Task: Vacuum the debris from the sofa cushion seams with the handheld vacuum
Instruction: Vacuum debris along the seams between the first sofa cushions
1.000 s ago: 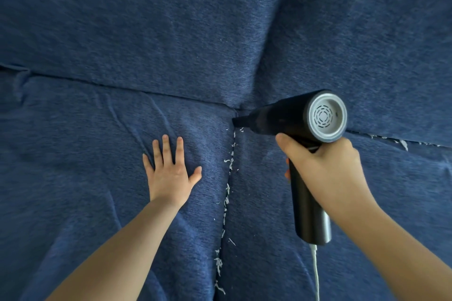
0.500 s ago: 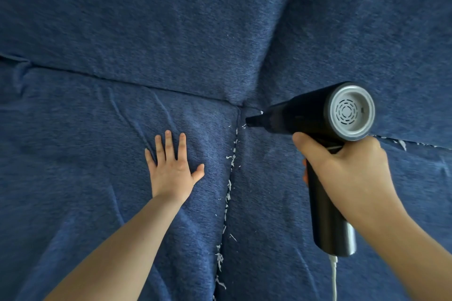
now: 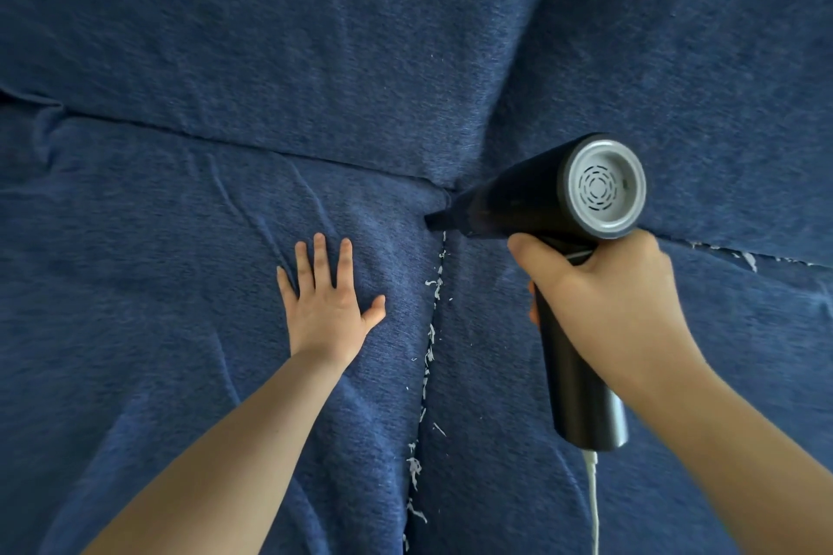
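Blue sofa cushions [image 3: 189, 293] meet at a seam [image 3: 432, 329] full of white bits [image 3: 428, 356]. My right hand [image 3: 604, 302] is wrapped tight around the black vacuum [image 3: 536, 203], its tip at the top of the seam. My left hand [image 3: 327, 302] lies flat, fingers spread, pressing the cushion. I think I should pull the tip slowly down the seam, staying low.

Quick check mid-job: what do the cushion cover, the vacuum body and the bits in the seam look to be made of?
Cushion cover: woven blue fabric, matte and slightly fuzzy, creasing near the left hand.
Vacuum: likely hard black plastic with a dull sheen; its grey rear cap looks like plastic or metal, slotted.
Debris: thin white shreds, probably paper; too small to be sure.
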